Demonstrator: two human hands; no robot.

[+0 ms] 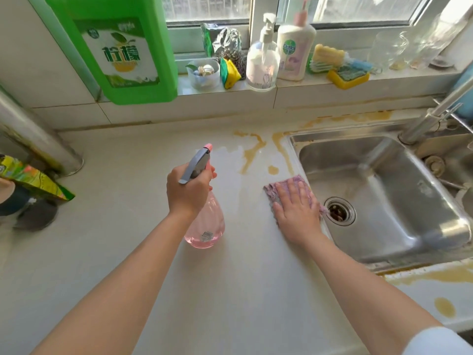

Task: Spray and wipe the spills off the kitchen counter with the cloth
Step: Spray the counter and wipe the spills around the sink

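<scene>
pressing cloth (281, 187) flat under right hand (297, 203)

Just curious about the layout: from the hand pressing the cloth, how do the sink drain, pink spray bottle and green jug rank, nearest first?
1. Sink drain, just right of the right hand.
2. Pink spray bottle, to its left.
3. Green jug, far back-left.

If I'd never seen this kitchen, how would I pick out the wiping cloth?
Start at the steel sink on the right of the counter. Just left of its rim, the right hand lies flat on the cloth. It is the only lilac, fuzzy rag; the yellow sponges sit up on the windowsill.
</scene>
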